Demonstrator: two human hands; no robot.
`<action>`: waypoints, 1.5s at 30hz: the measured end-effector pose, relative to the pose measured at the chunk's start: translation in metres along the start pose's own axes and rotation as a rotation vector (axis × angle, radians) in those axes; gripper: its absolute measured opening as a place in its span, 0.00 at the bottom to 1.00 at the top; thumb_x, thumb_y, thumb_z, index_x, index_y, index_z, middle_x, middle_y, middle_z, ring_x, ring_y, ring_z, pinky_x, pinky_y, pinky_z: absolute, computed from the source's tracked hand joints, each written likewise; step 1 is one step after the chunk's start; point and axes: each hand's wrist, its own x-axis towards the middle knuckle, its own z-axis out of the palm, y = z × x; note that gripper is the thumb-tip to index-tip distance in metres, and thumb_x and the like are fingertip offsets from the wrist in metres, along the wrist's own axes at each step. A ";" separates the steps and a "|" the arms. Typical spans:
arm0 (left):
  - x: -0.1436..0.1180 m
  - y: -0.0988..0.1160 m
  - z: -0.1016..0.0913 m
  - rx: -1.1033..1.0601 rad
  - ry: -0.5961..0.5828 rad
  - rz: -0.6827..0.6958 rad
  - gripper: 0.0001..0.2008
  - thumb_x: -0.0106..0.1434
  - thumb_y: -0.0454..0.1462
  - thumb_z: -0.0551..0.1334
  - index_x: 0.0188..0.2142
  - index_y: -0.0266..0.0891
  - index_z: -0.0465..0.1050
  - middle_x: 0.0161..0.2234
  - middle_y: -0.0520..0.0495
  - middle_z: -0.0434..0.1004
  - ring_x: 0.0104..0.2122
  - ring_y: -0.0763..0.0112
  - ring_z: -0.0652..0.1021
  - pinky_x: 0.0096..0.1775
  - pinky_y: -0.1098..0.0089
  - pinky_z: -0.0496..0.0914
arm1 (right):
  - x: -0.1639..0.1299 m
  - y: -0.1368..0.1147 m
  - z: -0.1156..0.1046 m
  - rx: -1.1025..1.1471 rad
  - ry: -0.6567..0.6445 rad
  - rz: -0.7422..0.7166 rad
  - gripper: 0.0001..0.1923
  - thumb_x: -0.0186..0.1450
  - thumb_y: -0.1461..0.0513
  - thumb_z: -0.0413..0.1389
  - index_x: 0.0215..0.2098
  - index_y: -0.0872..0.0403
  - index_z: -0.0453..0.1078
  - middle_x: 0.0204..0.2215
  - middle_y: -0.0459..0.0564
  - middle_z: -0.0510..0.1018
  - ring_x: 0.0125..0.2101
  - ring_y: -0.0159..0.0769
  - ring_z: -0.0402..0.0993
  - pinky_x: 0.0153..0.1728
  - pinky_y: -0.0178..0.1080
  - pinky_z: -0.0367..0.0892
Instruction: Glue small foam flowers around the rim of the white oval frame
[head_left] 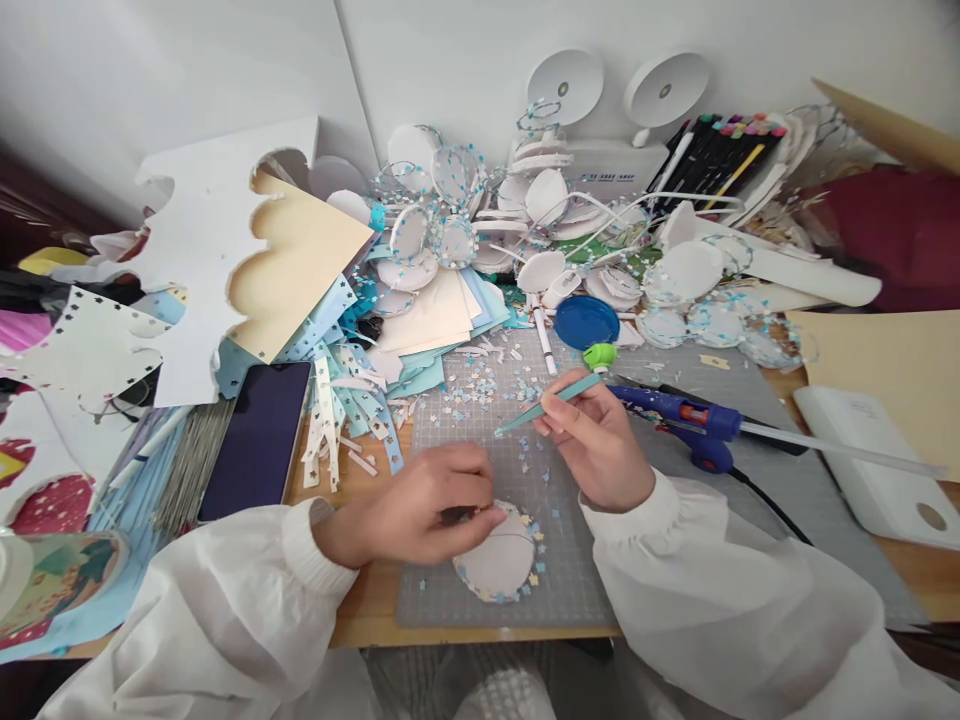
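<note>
Left hand (420, 505) curled, fingertips pinched down on the upper left edge of a white paper disc (499, 562). The knuckles hide that part of the disc, and something small and dark sits under the fingertips; can't tell what it is. The disc lies flat on the grey cutting mat (570, 590), directly below and between both hands, its rim dotted with tiny blue and cream star bits.

Right hand (600, 440) closed in a pen-style grip on a teal tool (547, 403). Its tip points left and down, just above the left hand, and hovers over the mat; whether it touches the mat is unclear. The rear end of the tool is hidden in the fingers. Both wrists are in white sleeves, and the arms are cut off at the bottom edge.

Loose star confetti (480, 385) is scattered on the mat above the left hand. A blue glue gun (694, 420) lies just right of the right hand, its stick running further right. A dark phone (259, 440) lies face up left of the left hand. A blue round lid (585, 322) sits above the right hand, contents not visible. Behind it is a heap of white discs (675, 275), too tangled to count. An open case of markers (720, 150) stands far back right.
</note>
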 end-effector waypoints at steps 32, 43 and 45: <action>0.004 -0.001 -0.004 -0.404 0.637 -0.336 0.05 0.60 0.35 0.65 0.27 0.38 0.75 0.26 0.50 0.72 0.28 0.72 0.70 0.32 0.71 0.64 | -0.005 0.002 0.003 -0.062 -0.095 -0.086 0.13 0.53 0.58 0.67 0.24 0.51 0.65 0.21 0.42 0.71 0.23 0.31 0.66 0.26 0.38 0.62; 0.004 -0.001 -0.003 -0.425 0.628 -0.352 0.05 0.59 0.36 0.66 0.27 0.38 0.77 0.25 0.50 0.71 0.28 0.72 0.70 0.31 0.71 0.63 | -0.005 0.007 -0.003 -0.157 -0.110 -0.159 0.10 0.56 0.58 0.64 0.28 0.50 0.67 0.24 0.44 0.72 0.24 0.32 0.66 0.27 0.39 0.62; 0.003 -0.002 -0.003 -0.419 0.620 -0.349 0.05 0.59 0.35 0.66 0.27 0.38 0.77 0.25 0.50 0.71 0.28 0.72 0.70 0.31 0.71 0.63 | -0.005 0.007 -0.004 -0.164 -0.118 -0.170 0.09 0.57 0.59 0.64 0.28 0.50 0.67 0.23 0.44 0.71 0.24 0.32 0.65 0.27 0.38 0.61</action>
